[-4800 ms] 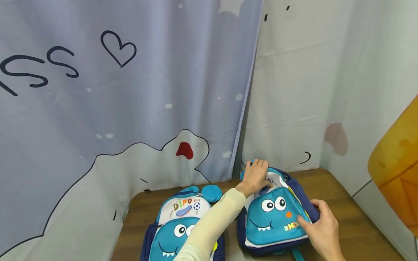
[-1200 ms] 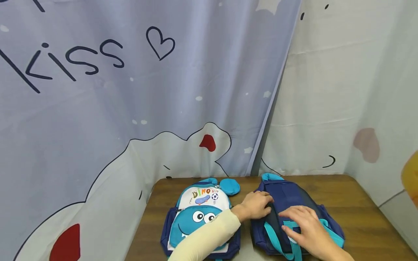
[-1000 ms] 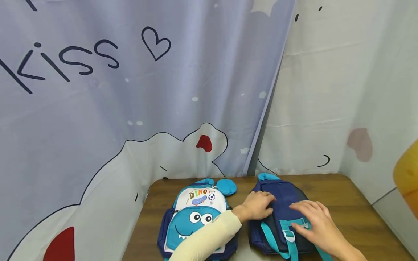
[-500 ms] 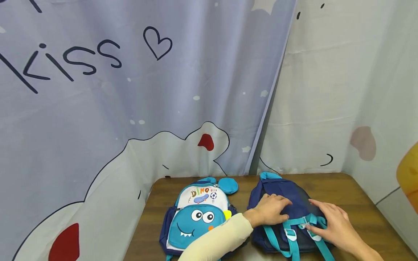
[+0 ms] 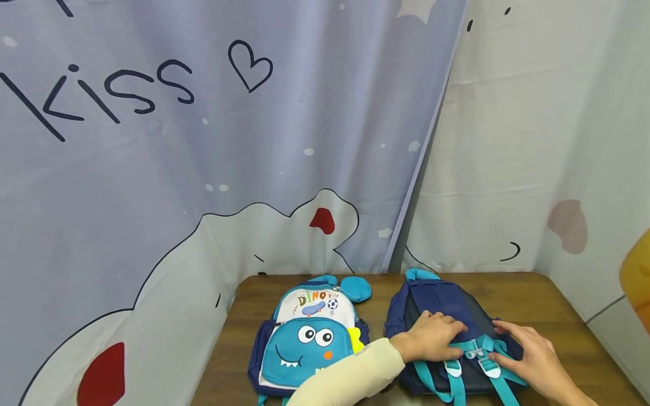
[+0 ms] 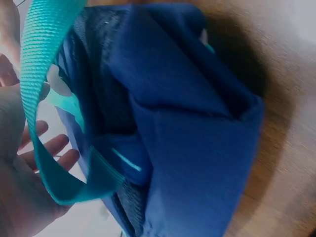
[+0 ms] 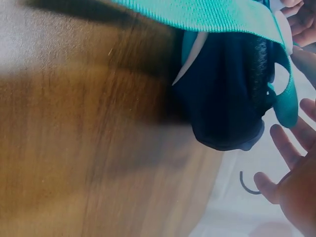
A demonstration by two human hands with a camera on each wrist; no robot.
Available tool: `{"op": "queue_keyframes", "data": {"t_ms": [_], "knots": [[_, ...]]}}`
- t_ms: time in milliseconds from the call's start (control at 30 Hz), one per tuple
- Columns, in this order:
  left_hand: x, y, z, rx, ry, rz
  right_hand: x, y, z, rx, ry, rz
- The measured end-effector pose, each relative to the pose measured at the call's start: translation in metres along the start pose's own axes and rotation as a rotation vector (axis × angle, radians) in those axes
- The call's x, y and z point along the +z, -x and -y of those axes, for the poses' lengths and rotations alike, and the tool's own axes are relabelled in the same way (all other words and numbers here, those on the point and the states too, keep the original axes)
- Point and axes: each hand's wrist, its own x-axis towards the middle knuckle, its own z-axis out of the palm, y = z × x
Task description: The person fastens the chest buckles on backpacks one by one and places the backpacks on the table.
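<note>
A navy backpack (image 5: 447,304) lies with its back panel up on the right of the table. Turquoise straps cross its lower part, joined at a white chest buckle (image 5: 474,353). Over the left straps is my left hand (image 5: 431,337), its thumb beside the buckle strap. In the left wrist view its fingers (image 6: 58,144) are spread behind a turquoise strap (image 6: 37,113). On the buckle's other side, my right hand (image 5: 533,361) has thumb and forefinger apart around the bunched strap. The right wrist view shows its loose fingers (image 7: 286,145) beside the turquoise strap (image 7: 207,17).
A second backpack (image 5: 299,349), with a blue dinosaur face, lies face up to the left, partly behind my left sleeve (image 5: 355,372). A round blue pouch (image 5: 355,288) is at its top. The wooden table (image 5: 513,290) ends against printed curtains (image 5: 304,113).
The right backpack has gone from dinosaur face up to straps up. My left hand has moved right, from the bag's side to its straps; my right hand has come to the buckle's right side.
</note>
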Motion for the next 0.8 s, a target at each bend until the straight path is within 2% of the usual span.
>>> {"op": "queue_keyframes", "data": {"t_ms": [133, 367, 500, 667, 800], "knots": [[0.0, -0.007, -0.009, -0.003, 0.0, 0.011, 0.0, 0.0, -0.003, 0.002, 0.011, 0.009], [0.003, -0.021, -0.027, -0.026, -0.025, 0.043, 0.003, 0.004, -0.004, 0.086, -0.02, 0.079], [0.009, -0.025, -0.032, -0.047, -0.065, 0.005, 0.003, 0.004, -0.004, 0.098, -0.012, 0.115], [0.014, -0.024, -0.031, -0.061, -0.085, -0.058, 0.002, 0.003, -0.004, 0.094, -0.002, 0.148], [0.012, -0.023, -0.029, -0.065, -0.079, -0.088, 0.002, 0.002, -0.004, 0.067, 0.032, 0.096]]}}
